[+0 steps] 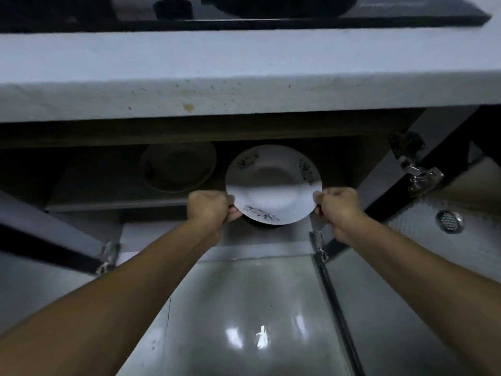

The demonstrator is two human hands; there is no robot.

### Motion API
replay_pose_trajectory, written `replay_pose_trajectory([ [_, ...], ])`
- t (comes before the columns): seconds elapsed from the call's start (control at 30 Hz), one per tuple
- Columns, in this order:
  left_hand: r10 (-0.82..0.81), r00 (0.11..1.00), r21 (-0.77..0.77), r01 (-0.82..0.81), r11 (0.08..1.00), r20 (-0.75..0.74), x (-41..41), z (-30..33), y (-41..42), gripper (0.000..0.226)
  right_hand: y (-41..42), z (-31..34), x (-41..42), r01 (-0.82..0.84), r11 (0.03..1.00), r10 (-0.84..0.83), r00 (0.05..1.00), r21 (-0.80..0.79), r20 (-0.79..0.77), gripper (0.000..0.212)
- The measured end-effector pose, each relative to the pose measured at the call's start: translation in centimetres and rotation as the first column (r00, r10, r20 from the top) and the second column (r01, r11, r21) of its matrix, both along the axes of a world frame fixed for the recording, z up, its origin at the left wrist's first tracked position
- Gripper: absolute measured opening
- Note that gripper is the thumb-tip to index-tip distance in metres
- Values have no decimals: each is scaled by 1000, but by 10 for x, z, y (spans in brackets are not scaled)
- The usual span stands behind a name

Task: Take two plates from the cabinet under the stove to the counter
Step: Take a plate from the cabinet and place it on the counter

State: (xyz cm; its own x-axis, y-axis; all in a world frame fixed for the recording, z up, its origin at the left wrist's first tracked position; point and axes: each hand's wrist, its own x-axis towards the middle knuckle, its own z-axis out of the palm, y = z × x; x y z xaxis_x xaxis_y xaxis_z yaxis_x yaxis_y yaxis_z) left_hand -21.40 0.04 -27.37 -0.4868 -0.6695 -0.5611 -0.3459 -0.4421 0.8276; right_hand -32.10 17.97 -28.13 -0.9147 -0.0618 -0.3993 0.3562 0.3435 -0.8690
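A white plate (273, 185) with dark floral marks on its rim is held level at the mouth of the open cabinet under the stove. My left hand (210, 208) grips its left edge and my right hand (337, 206) grips its right edge. Another plate (179, 166) lies in the dark on the cabinet shelf, back and to the left. A dark shape shows just under the held plate; I cannot tell what it is. The pale counter (244, 77) runs across above the cabinet.
The black stove top (406, 14) with a dark pan sits on the counter at the top. Cabinet doors stand open on both sides, the left one (48, 240) and the right one (447, 202) with metal hinges. A glossy tiled floor (244, 321) lies below.
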Motion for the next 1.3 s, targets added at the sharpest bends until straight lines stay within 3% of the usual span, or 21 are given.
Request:
replay_pose_trajectory([
  [0.13, 31, 998, 22, -32, 999, 63, 41, 28, 21, 16, 18, 28, 30, -46, 998, 45, 998, 31, 40, 27],
  [0.27, 70, 992, 35, -74, 997, 107, 76, 59, 42, 20, 36, 58, 57, -82, 995, 80, 995, 48, 57, 35],
  [0.43, 95, 993, 35, -97, 995, 67, 111, 106, 67, 22, 57, 100, 90, -91, 995, 88, 994, 41, 71, 13],
  [0.6, 88, 995, 11, -89, 996, 51, 154, 146, 89, 19, 80, 144, 134, -88, 995, 84, 994, 49, 75, 29],
  [0.8, 64, 998, 22, -65, 998, 16, 214, 197, 115, 15, 112, 202, 199, -84, 996, 82, 995, 43, 51, 18],
  [0.97, 32, 999, 60, -29, 998, -39, 256, 241, 139, 11, 140, 249, 243, -53, 998, 52, 998, 36, 32, 35],
  [1.1, 11, 999, 53, -8, 999, -53, 278, 280, 152, 13, 154, 291, 270, -30, 999, 29, 999, 15, 22, 37],
  [1.3, -26, 998, 52, 29, 998, -63, 289, 339, 172, 5, 183, 352, 288, -28, 1000, 28, 1000, 6, -11, 17],
])
